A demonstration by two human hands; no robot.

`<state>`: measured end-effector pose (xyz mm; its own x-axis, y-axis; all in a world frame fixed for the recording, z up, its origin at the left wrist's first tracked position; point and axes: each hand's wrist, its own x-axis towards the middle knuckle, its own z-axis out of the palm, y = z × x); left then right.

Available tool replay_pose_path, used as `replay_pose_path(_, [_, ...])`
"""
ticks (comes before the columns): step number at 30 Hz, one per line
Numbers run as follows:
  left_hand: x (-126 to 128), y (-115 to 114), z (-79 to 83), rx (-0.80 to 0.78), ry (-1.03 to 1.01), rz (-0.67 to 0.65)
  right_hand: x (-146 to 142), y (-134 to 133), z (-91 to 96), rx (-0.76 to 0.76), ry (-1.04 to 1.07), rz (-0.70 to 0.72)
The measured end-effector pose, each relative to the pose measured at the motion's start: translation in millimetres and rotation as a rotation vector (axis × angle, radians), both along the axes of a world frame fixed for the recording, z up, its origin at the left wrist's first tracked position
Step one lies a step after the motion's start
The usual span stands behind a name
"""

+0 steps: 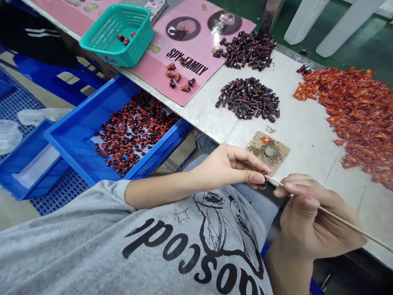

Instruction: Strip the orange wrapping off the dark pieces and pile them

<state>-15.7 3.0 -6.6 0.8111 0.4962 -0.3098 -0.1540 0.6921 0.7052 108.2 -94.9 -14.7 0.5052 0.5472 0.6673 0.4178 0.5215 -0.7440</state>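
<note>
My left hand pinches a small dark piece with an orange trim between thumb and fingers, just off the table's near edge. My right hand is closed around a thin wooden stick whose tip meets that small piece. Right behind the hands, a brown card with a round metal disc lies on the white table. Two heaps of dark pieces lie further back. A large pile of orange foil bits spreads along the right.
A blue bin holding several dark-orange pieces sits left below the table, beside more blue crates. A teal basket stands on a pink printed sheet with a few loose pieces. White chair legs are at the back.
</note>
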Motion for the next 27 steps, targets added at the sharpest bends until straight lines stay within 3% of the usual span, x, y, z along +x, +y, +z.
replay_pose_path(3, [-0.9,1.1,-0.2,-0.018,0.015,0.016,13.7,-1.0,3.1,0.075,0.019,-0.112])
replay_pose_path(7, [-6.5,9.3,-0.1,0.014,0.046,0.099,62.5,-18.1,5.1,0.106,0.067,-0.327])
replay_pose_path(9, [-11.1,17.6,-0.4,0.060,0.071,0.153,93.8,-30.3,1.5,-0.005,-0.006,-0.435])
replay_pose_path(12, [-18.2,34.5,-0.2,0.112,0.110,0.227,135.6,-38.8,-11.8,-0.390,-0.280,-0.603])
replay_pose_path(17, [-23.1,65.9,7.8,0.142,0.163,0.244,183.7,-4.9,-37.9,-0.719,-0.465,-0.580])
replay_pose_path(20, [-21.0,82.1,19.0,0.167,0.127,0.227,200.4,21.5,-41.9,-0.836,-0.485,-0.539])
replay_pose_path(23, [-16.8,93.5,29.8,0.159,0.038,0.170,195.9,36.6,-28.6,-0.852,-0.478,-0.512])
replay_pose_path(27, [-10.9,92.1,28.4,0.136,-0.105,0.072,163.0,45.4,11.8,-0.715,-0.527,-0.339])
